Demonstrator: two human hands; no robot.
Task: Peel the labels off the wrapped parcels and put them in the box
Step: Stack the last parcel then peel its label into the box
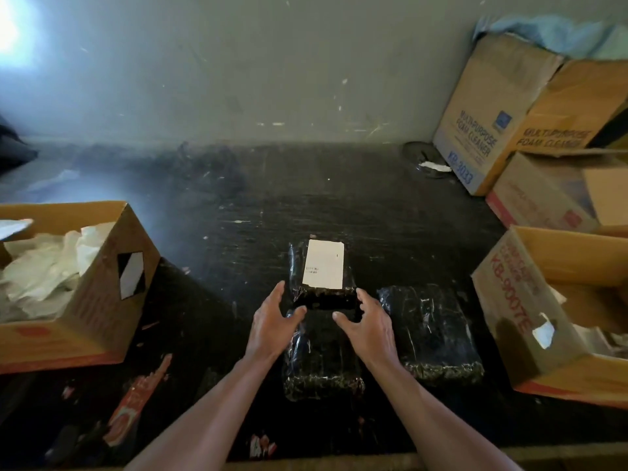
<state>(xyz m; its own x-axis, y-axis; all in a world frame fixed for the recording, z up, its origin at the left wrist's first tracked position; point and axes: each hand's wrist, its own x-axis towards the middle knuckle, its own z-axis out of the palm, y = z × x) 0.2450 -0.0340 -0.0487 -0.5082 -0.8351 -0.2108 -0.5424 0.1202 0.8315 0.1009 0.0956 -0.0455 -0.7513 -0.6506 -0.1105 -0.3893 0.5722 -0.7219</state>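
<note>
**Hands close in on the labelled parcel**

Both forearms reach over a bare black parcel (321,362) toward the labelled parcel (323,277) just beyond it. Left hand (272,322) and right hand (368,326) are spread open, fingers curled, flanking its near end and gripping nothing yet. Its white label (324,263) lies flat on top. A third parcel (431,331) sits right. The paper-filled box (102,283) waits at left (presumably for labels). Peeling too fast could tear the label, since the glossy wrap may stretch.
</note>
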